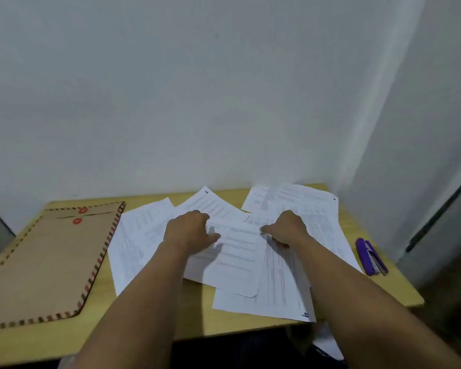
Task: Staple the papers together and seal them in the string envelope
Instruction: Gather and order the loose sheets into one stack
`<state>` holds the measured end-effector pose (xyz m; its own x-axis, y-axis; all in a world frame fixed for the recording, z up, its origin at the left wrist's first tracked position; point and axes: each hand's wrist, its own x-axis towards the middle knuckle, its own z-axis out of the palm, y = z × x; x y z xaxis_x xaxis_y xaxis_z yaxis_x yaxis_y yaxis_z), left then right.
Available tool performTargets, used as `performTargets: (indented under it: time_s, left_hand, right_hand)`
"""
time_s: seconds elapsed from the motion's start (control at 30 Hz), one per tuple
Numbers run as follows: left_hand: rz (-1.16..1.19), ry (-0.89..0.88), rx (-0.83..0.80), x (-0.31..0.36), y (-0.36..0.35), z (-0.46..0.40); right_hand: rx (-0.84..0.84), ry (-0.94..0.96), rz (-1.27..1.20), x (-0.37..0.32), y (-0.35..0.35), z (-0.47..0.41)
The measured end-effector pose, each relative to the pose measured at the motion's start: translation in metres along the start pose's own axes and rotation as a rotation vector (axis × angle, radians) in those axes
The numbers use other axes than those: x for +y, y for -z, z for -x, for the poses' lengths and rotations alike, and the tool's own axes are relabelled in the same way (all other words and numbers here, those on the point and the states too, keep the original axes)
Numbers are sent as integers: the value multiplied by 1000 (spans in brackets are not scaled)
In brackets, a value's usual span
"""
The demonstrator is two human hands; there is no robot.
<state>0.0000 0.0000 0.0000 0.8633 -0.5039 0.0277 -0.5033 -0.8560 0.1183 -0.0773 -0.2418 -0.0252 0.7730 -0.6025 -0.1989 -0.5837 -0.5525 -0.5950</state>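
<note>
Well left of the left hand (190,230), a string envelope (47,259) flat on the surface (149,320), flap end away, apparently parked clear until the sheets are bound. Under and between both hands, loose papers (234,265) fanned askew, overlapping, one corner past the near edge; left hand curled, fingers pressing down on a middle sheet, right hand (285,229) likewise curled and seeming to pinch a sheet's edge, probably for drawing the spread into one squared stack. Well right of the right hand, a purple stapler (371,257) lying untouched, within reach for later.
</note>
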Motion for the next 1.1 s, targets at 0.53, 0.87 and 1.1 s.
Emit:
performTargets:
  time_s: [0.53,0.87,1.1]
  left_hand:
    - [300,0,120,-3,12,-17]
    - [590,-63,371,-18,132,4]
    - [631,-96,385,-31,197,31]
  right_hand:
    - [-143,226,-542,-43,15,0]
    - [-266,497,-682,-136,88,49]
    - [-271,548,-738,-179,110,75]
